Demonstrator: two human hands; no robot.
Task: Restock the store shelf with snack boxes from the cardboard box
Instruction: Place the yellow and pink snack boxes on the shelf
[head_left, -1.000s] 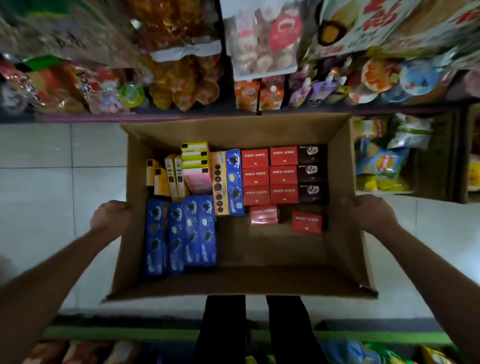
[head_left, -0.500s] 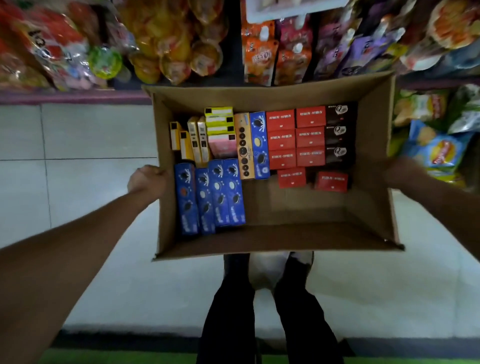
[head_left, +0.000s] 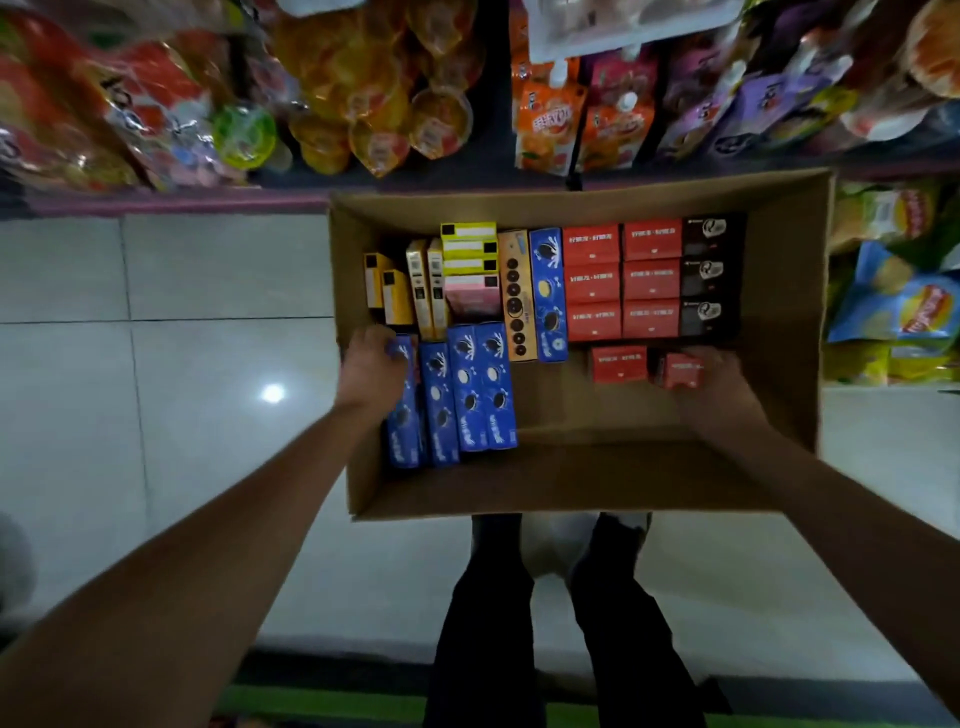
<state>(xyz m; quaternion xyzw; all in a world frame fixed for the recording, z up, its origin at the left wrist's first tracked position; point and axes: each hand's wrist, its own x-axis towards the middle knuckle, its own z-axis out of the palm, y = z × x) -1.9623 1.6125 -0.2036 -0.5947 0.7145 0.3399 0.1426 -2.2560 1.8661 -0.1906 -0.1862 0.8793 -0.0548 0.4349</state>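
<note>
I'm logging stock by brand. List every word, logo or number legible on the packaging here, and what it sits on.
No text here can be read with certainty.
Blue chip bag on the right shelf: a round red and yellow logo, lettering blurred.
Red boxes in the cardboard box: white characters, too small.
Blue cookie boxes: cookie pictures, wording blurred.
Orange pouch: white characters, unreadable.

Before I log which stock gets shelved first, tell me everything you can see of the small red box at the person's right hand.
The small red box is a squat carton, apparently cardboard, with pale print too blurred to read. It sits tilted inside the cardboard box, near its right wall, in front of the stacked red boxes and beside another loose red box. The right hand curls around its near right side in a grip.
</note>
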